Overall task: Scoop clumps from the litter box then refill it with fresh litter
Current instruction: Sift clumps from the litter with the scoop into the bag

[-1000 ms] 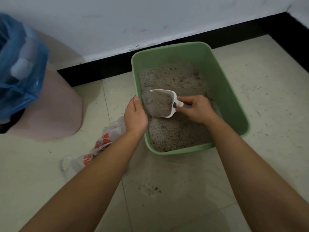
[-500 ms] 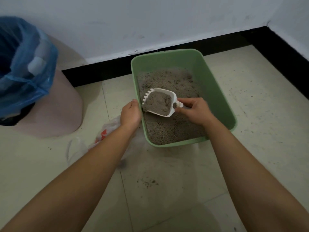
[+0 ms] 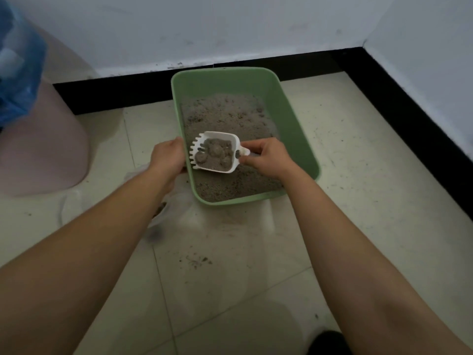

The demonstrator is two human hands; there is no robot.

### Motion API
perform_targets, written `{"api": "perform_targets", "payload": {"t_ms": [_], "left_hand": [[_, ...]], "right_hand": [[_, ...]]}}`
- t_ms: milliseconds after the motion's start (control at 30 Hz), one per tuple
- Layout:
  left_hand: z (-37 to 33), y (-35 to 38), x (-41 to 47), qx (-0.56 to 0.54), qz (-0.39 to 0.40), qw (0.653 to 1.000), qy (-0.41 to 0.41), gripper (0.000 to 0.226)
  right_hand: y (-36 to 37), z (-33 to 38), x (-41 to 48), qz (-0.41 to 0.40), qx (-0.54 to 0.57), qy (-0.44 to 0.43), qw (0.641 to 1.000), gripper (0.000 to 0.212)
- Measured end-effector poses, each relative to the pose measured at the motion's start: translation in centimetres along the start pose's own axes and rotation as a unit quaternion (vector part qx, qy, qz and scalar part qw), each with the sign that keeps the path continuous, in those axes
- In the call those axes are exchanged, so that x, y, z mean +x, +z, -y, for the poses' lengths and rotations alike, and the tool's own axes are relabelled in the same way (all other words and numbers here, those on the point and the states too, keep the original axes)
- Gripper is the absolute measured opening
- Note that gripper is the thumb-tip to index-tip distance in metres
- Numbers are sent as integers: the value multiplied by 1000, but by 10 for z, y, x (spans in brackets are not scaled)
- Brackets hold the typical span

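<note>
I can read no words, numbers or brands: none on the box (image 3: pixel 294 139), my scoop (image 3: pixel 222 135), or the bag (image 3: pixel 176 203) at its 8 o'clock.

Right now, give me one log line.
right hand grips white litter scoop | clumps in scoop | left hand holds rim of green litter box

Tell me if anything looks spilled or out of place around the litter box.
Yes: dark crumbs lie scattered on the floor in front of the litter box, like spilled litter. A crumpled plastic bag lies beside the box.
</note>
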State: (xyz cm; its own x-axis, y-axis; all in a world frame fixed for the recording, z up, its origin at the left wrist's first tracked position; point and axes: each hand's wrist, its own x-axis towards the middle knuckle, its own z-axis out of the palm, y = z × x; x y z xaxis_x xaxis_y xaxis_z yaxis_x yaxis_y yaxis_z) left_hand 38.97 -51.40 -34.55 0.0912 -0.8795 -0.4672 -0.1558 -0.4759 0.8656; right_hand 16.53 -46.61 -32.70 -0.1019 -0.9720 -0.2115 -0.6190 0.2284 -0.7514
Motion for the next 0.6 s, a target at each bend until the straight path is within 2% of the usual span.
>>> {"api": "perform_targets", "payload": {"t_ms": [133,233,400,467,500,567,600], "left_hand": [[-7,-3,-9,-6,6,1000,-11,33],[-11,-7,-17,-4,16,1000,-15,34],[-13,-8,-20,12,22,1000,-16,32],[-16,-11,-20,76,15,997,16,38],[-19,-17,-18,142,5,988,53,43],[-24,-29,-13,264,-12,956,124,48],[-26,-36,-7,284,-21,946,154,47]], "right_hand": [[3,-2,-4,0,16,0,1000,37],[-1,-1,-4,-10,73,3,997,37],[3,3,-7,-7,69,9,998,37],[3,3,-8,-6,68,5,998,36],[4,2,-8,-8,65,5,998,36],[1,1,-6,-21,68,5,997,36],[-1,1,-6,-21,59,4,998,36]]}}
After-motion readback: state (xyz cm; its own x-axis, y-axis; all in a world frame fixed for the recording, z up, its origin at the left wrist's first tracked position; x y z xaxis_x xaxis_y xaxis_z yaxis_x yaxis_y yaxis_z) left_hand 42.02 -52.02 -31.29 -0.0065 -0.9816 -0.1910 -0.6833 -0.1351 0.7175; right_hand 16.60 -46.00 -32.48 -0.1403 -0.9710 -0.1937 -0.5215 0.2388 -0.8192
